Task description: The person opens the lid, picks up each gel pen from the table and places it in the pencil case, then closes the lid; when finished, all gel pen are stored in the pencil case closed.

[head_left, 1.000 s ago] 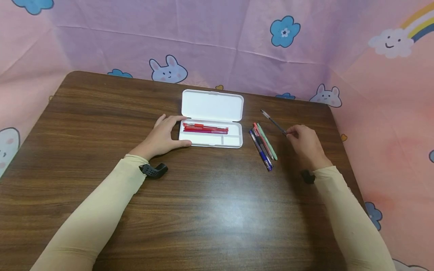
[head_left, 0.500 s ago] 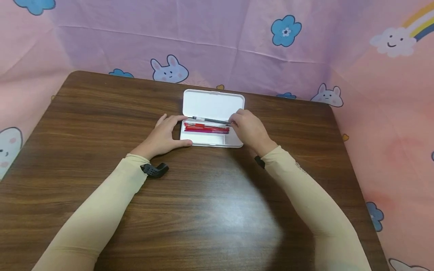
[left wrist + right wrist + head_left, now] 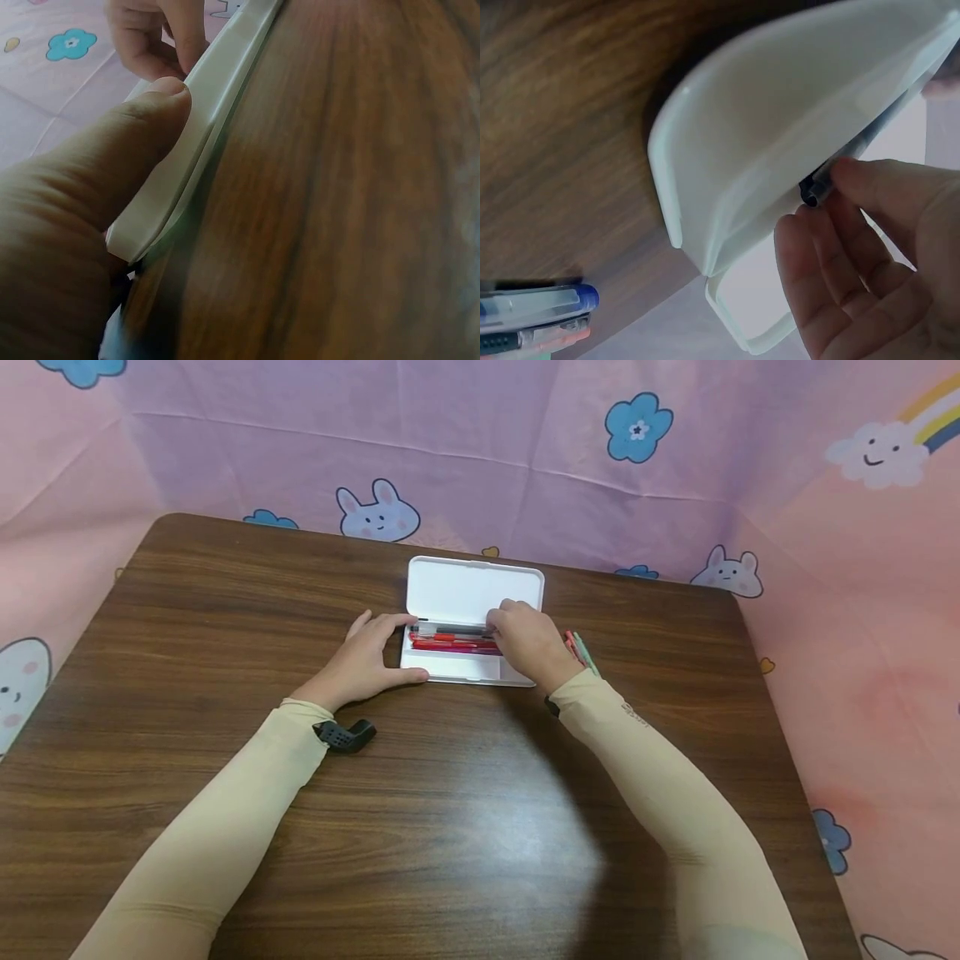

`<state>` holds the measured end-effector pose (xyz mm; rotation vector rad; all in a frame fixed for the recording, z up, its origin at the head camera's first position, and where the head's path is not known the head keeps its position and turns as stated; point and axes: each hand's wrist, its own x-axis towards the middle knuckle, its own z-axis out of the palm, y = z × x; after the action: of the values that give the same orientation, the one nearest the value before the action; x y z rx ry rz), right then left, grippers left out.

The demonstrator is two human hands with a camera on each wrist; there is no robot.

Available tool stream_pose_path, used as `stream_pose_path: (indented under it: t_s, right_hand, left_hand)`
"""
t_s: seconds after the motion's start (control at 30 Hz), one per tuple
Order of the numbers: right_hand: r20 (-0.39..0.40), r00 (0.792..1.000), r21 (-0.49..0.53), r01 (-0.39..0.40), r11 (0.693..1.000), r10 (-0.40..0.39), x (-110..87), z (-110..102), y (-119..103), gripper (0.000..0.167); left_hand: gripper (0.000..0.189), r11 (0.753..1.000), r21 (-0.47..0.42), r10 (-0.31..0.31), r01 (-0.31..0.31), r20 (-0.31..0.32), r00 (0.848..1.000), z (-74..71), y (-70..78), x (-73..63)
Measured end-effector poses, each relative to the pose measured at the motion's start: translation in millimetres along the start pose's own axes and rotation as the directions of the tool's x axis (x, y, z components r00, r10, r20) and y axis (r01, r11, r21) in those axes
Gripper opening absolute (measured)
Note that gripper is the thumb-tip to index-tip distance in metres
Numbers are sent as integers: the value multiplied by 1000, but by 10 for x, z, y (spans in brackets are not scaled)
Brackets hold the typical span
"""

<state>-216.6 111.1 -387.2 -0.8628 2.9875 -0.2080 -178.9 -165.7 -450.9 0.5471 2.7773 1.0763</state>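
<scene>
- Brown wood-grain table (image 3: 337, 860): bears everything.
- White oblong plastic pencil case (image 3: 450, 670), on the table, lid leaning open behind, leaving the tray reachable. Divided inside; red-toned slim pens (image 3: 450, 646) lie lengthwise there, fitting its long axis.
- Left hand (image 3: 356, 660): spread across the case's left end, thumb at front wall, forefinger at back corner; probably steadying it.
- Right hand (image 3: 528, 639): pinches one end of a clear-barrelled, dark-ended pen (image 3: 855, 146), lined up along the tray's rear, behind the red ones.
- Mint-green pen (image 3: 586, 652), pink pen (image 3: 574, 645): right of case, partly hidden by the forearm.
</scene>
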Motion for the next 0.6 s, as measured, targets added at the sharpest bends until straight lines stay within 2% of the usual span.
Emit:
stream_pose_path:
  t_s: [0.37,0.5,0.6]
  right_hand:
    - [15,1000,-2,-6,1000,6,-33,-10,35,20]
    - [6,1000,61,-29,998,29,-140,-122,119,20]
    - [-36,997,153,-57,987,63,-314,-272,266,24]
  left_hand:
    - [99,1000,11,14,-14,0,1000,6,-17,4]
    - [98,1000,13,17,-17,-5,1000,4,-13,5]
    - [98,1000,14,19,-19,-6,1000,4,-7,7]
